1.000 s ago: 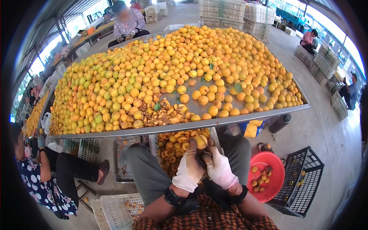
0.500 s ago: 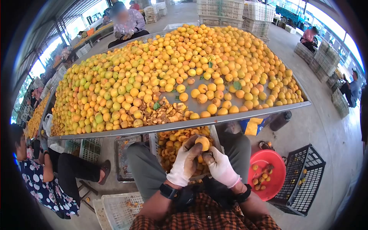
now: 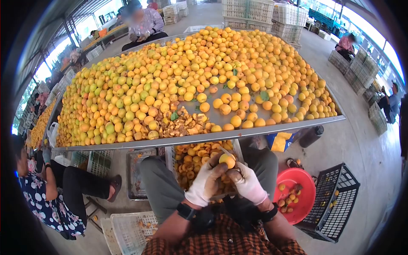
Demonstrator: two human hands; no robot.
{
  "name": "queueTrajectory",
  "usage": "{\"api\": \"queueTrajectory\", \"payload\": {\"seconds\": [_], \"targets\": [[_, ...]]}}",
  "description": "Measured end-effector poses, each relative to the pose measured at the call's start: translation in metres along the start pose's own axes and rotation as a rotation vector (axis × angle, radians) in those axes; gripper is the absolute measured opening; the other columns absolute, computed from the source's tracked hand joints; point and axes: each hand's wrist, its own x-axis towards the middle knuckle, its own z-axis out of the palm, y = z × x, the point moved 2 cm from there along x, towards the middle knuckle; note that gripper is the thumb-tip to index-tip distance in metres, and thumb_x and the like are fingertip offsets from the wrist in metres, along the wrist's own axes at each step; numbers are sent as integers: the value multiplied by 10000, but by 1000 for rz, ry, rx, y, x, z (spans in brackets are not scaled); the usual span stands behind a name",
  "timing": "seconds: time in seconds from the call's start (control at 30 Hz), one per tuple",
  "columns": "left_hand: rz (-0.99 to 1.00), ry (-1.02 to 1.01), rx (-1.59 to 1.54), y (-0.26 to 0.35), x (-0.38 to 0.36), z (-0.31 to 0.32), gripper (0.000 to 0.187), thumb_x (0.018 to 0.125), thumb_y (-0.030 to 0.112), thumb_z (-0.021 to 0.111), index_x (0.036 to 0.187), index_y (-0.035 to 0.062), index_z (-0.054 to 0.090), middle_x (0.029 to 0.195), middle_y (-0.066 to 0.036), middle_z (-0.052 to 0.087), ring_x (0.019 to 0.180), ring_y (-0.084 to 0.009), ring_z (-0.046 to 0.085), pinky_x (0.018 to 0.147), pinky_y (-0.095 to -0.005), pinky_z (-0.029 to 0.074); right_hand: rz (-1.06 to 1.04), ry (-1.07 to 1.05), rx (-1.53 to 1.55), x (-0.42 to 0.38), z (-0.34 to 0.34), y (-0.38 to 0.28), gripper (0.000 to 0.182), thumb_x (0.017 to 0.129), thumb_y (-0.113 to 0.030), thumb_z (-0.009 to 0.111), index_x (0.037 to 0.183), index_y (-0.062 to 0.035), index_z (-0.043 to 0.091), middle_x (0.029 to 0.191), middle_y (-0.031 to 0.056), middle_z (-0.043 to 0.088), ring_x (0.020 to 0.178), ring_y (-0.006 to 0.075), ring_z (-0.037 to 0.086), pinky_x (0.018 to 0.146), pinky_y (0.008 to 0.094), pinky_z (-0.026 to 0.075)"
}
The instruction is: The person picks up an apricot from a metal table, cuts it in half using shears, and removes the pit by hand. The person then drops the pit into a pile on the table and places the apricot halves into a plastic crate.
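Gloved in soiled white, my left hand (image 3: 205,180) grips a whole yellow-orange apricot (image 3: 228,160) above my lap. My right hand (image 3: 250,185), in a similar glove, is closed close against the fruit's lower right side. What its fingers hold, if anything, is hidden; a thin pale sliver shows just beyond the apricot, too small to name. Below both hands, between my knees, a crate (image 3: 170,158) holds many halved apricots (image 3: 191,155). Whole apricots (image 3: 144,91) are heaped on the metal-rimmed table (image 3: 204,140) in front, with a pile of brownish scraps (image 3: 182,124) near its edge.
To the right stand a red basin (image 3: 304,182) with several fruits and a black plastic crate (image 3: 338,212). A dark bottle (image 3: 311,136) is under the table edge. At left, a person in a floral top (image 3: 51,204) sits close by. White crates (image 3: 248,10) are stacked behind the table.
The apricot in my left hand has turned slightly and sits a little lower and to the right. A thin pale sliver now shows beyond it. Both hands stay together.
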Motion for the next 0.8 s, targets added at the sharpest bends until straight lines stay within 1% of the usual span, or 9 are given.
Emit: {"api": "queueTrajectory", "payload": {"seconds": [0.07,0.2,0.27,0.33,0.4,0.57,0.67,0.73,0.8], "targets": [[0,-38,-247,-19,1,-2,488,865,204,651,1272,5,471,1165,-47,570,1054,-165,559,915,-282,460,58,47,91,-1,0,3,262,915,-238,586,1007,7,575,814,125,646,764,169,619,690,321,487],[45,-42,-118,-8,3,-10,488,847,226,671,1246,-3,508,1155,-50,585,1020,-155,571,911,-275,450,-9,-52,50,1,-14,6,257,922,-227,573,1030,6,574,818,115,641,768,173,613,703,320,488],[-18,-105,390,20,4,-8,483,814,227,701,1208,-9,553,1106,-55,618,996,-141,574,908,-267,436,-33,-198,-103,2,-24,-4,249,919,-216,573,1046,-1,580,821,119,644,776,186,626,706,321,491],[-31,-85,495,39,3,-4,457,766,185,716,1149,-32,595,1035,-70,650,967,-132,579,890,-259,436,-73,-226,-146,4,-31,-4,254,907,-199,583,1076,-9,582,815,118,647,770,193,639,703,314,497],[-109,-92,865,51,1,-2,456,734,145,704,1130,-53,596,998,-84,660,932,-140,594,873,-258,449,8,-353,-217,5,-34,-10,261,893,-186,599,1084,-9,583,805,127,648,760,219,652,702,311,502],[-110,-120,957,43,0,-15,423,718,81,679,1110,-59,603,1023,-101,652,933,-149,597,868,-258,454,23,-409,-316,7,-34,-10,276,879,-178,614,1087,1,579,790,119,652,745,196,655,693,307,507],[-71,-31,623,24,-1,-21,464,742,61,650,1186,-37,557,1070,-124,633,947,-187,610,872,-276,464,-113,-359,-326,12,-36,-4,257,905,-203,588,1057,3,575,719,94,627,646,151,623,614,277,489],[-165,30,26,13,0,-19,400,842,88,603,1222,-6,524,1015,-101,634,952,-191,611,810,-295,501,-44,111,373,14,-40,-11,302,944,-303,528,994,-7,561,591,51,534,487,136,523,465,253,408],[-257,45,-86,6,-1,-18,286,915,125,540,1180,20,522,982,-90,623,894,-203,613,725,-294,522,-130,318,660,29,-35,-25,385,969,-408,449,979,-31,529,516,7,414,332,118,371,318,266,298]]}}
